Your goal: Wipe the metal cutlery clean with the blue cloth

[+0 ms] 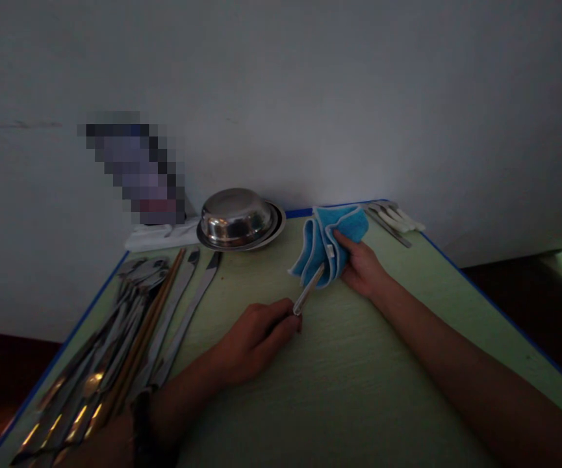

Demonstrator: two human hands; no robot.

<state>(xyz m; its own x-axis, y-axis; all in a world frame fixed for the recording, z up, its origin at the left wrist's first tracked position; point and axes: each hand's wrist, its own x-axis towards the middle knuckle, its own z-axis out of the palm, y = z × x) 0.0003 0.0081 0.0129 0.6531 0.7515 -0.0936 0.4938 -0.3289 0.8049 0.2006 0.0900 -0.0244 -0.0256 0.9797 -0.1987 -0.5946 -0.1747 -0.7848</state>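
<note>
Pinching the utensil (308, 290) by its near end, my left hand (260, 339) is closed; its far end meets the blue cloth (328, 244), bunched in my right hand (362, 268), above the table (339, 390).

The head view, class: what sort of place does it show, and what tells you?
Probably a dining or kitchen corner, at home or in a small eatery. The signs are the heap of metal cutlery, the upturned metal bowl and the green table set against a plain wall.
</note>
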